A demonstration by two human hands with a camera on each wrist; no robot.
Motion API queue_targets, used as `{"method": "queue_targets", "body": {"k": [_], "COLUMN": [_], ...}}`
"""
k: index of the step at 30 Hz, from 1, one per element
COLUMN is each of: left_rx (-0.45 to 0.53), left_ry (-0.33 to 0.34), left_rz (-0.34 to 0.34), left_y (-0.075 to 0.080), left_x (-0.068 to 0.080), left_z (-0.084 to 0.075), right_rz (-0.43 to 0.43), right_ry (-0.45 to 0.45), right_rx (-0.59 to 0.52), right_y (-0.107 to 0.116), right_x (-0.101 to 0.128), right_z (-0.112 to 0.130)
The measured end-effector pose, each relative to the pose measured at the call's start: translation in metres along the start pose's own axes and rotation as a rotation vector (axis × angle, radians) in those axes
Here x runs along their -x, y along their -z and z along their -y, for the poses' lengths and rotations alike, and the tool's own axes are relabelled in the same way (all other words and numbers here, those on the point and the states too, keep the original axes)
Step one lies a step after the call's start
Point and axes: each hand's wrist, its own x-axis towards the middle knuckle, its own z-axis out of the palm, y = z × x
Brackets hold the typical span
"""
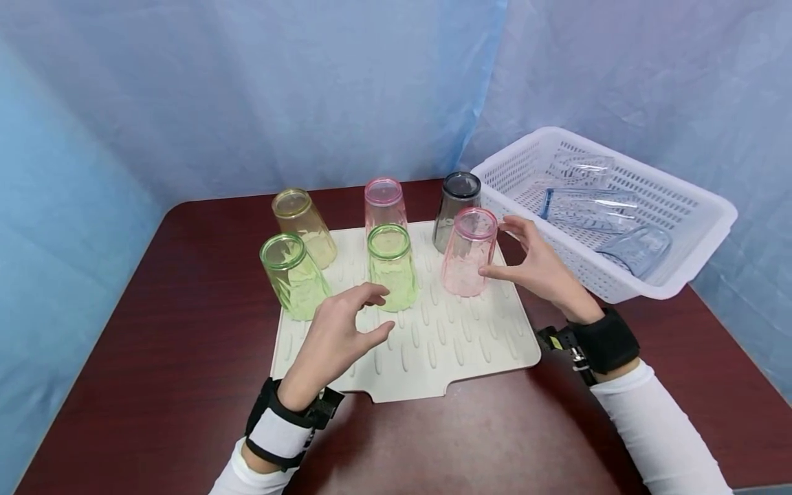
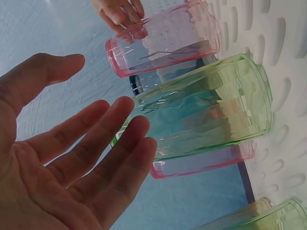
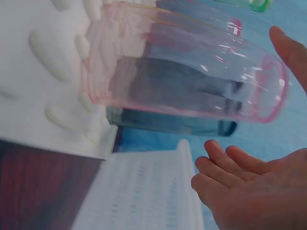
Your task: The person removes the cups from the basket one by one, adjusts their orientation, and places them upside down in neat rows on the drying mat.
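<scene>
While the left hand [image 1: 337, 333] and right hand [image 1: 541, 271] spread empty fingers [image 2: 123, 179], the nearer pink glass [image 1: 470, 258] partly blocks a grey glass [image 1: 456, 203].

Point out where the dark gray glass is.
In the head view, the dark gray glass stands at the far right corner of the mat, just behind the nearer pink glass and left of the white basket.

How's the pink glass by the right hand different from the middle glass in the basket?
The pink glass is pinkish; the middle glass has a blue end.
The pink glass stands on the white mat; the middle glass lies sideways in the white basket.
The right hand is beside the pink glass, not the middle glass.
Both are see-through.
</scene>
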Motion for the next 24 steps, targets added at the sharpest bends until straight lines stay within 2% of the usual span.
{"method": "queue_targets", "body": {"k": [9, 14, 18, 24], "left_rx": [0.015, 0.023, 0.032, 0.041], "left_ry": [-0.012, -0.014, -0.026, -0.03], "left_rz": [-0.011, 0.001, 0.006, 0.013], "left_y": [-0.002, -0.006, -0.01, -0.013], "left_x": [0.002, 0.002, 0.003, 0.003], "left_z": [0.002, 0.002, 0.003, 0.004], "right_rz": [-0.105, -0.145, -0.181, -0.17], "right_ry": [-0.045, -0.043, -0.028, -0.003], "right_rx": [0.013, 0.047, 0.12, 0.35], "right_y": [0.043, 0.07, 0.092, 0.123], "right_x": [0.02, 0.019, 0.005, -0.028], "right_z": [0.024, 0.037, 0.045, 0.038]}}
